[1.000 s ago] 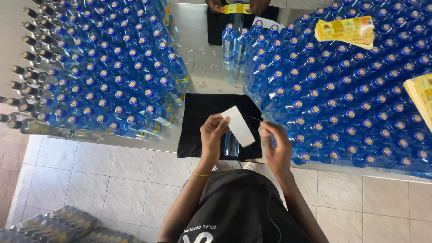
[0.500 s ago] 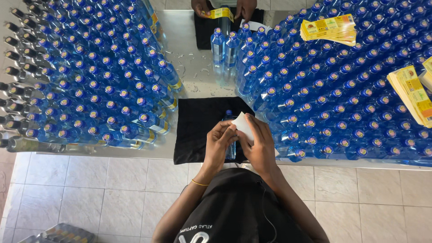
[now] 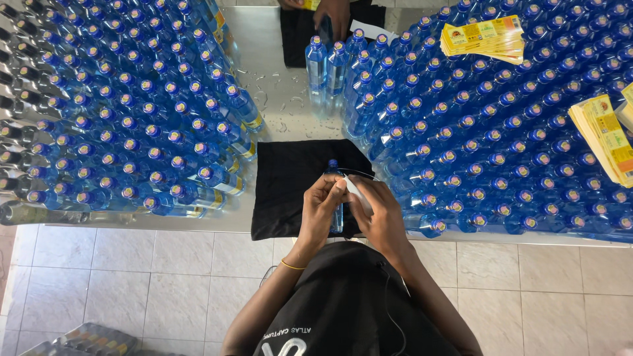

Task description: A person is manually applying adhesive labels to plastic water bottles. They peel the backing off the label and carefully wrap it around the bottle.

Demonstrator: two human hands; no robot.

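Note:
A clear blue plastic bottle stands on a black cloth at the table's near edge. My left hand wraps around its left side. My right hand presses a white label strip against the bottle's right side. Both hands touch the bottle and meet over it.
Several blue-capped bottles crowd the steel table on the left, and more bottles fill the right. Yellow label stacks lie on the right bottles, another stack at far right. Another person's hand works opposite. Tiled floor lies below.
The white label was held free above the cloth; now both hands have closed in on the bottle and the label lies against it.

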